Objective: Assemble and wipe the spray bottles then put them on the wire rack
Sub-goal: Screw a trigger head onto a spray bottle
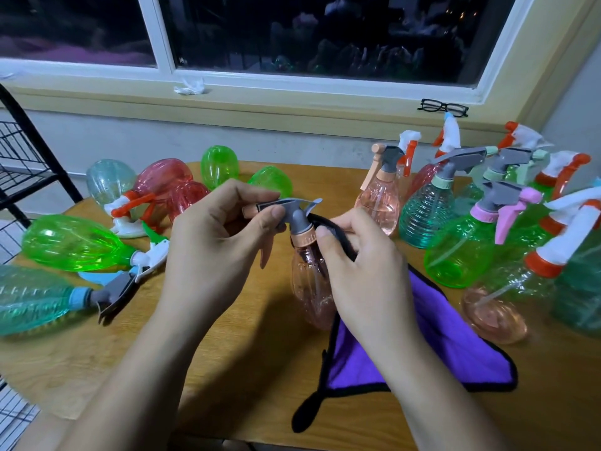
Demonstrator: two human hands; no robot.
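The peach spray bottle is held clear of the wooden table, its long axis close to vertical. The grey trigger head is at the top, with the nozzle turned to the left. The head is gripped by the left hand, which lies to the left of the bottle. Its fingers are curled over the top of the head and its thumb is pressed on the near side, so this hand is clamped on the sprayer.

The right hand lies just to the right of the bottle. A fold of the purple microfibre cloth is pinched between its thumb and curled fingers and laid against the collar and shoulder of the bottle. The rest of the cloth is draped down to the right of the bottle and below it onto the table.

Wiping is judged to be the step in hand. The clear body lies directly below the cloth-bearing fingers, so a stroke downward along the long axis would be called for, with the head kept steady in the left hand.

The wire rack is seen well apart, to the far left of the bottle, so the left hand is the nearer one for placing. Other spray bottles are laid on their sides to the left of the held bottle, and more are stood to its right
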